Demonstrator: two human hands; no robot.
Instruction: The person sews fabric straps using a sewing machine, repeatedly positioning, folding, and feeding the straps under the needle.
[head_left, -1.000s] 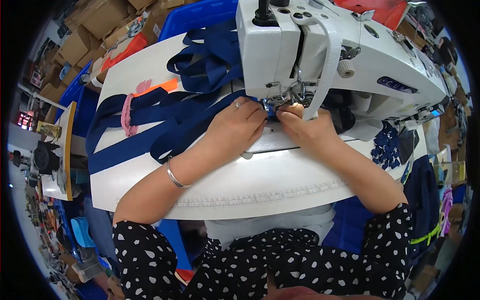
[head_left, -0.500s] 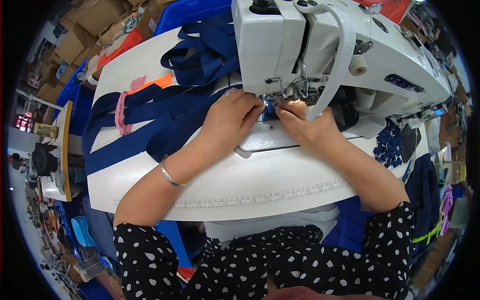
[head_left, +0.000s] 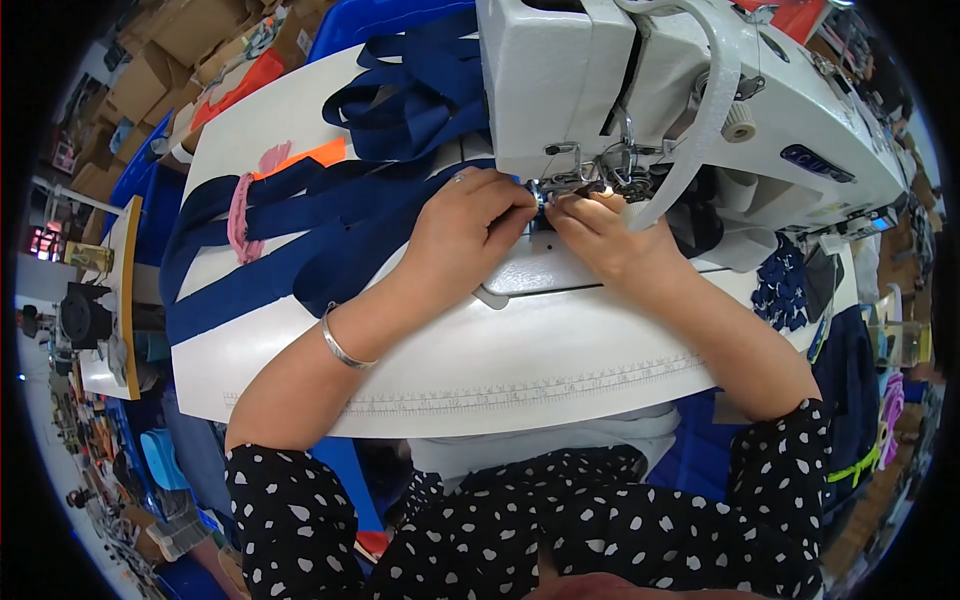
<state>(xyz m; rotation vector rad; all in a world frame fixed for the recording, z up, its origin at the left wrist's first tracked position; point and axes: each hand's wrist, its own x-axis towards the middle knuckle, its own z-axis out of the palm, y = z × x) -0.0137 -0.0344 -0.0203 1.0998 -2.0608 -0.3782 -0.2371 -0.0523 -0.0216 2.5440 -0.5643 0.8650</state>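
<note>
A white sewing machine (head_left: 570, 90) stands on the white table, its needle area lit. My left hand (head_left: 465, 225), with a ring and a bracelet on that arm, pinches the end of a dark blue fabric band (head_left: 370, 235) just left of the presser foot. Close to the foot on the right, my right hand (head_left: 615, 240) has its fingers curled at the same blue piece; the fingertips partly hide it. Long blue bands run leftward from my left hand, crossed by a pink tie (head_left: 239, 220). More looped blue band (head_left: 405, 105) lies behind them.
An orange strip (head_left: 325, 153) lies by the pink tie. A printed ruler (head_left: 520, 390) runs along the table's front edge. Small blue pieces (head_left: 782, 285) are heaped at the right. Blue bins (head_left: 370, 28) and cardboard boxes (head_left: 195, 40) stand behind the table.
The view has shifted slightly, so the machine appears farther right and larger. Both hands stay at the presser foot, with small changes in finger position.
</note>
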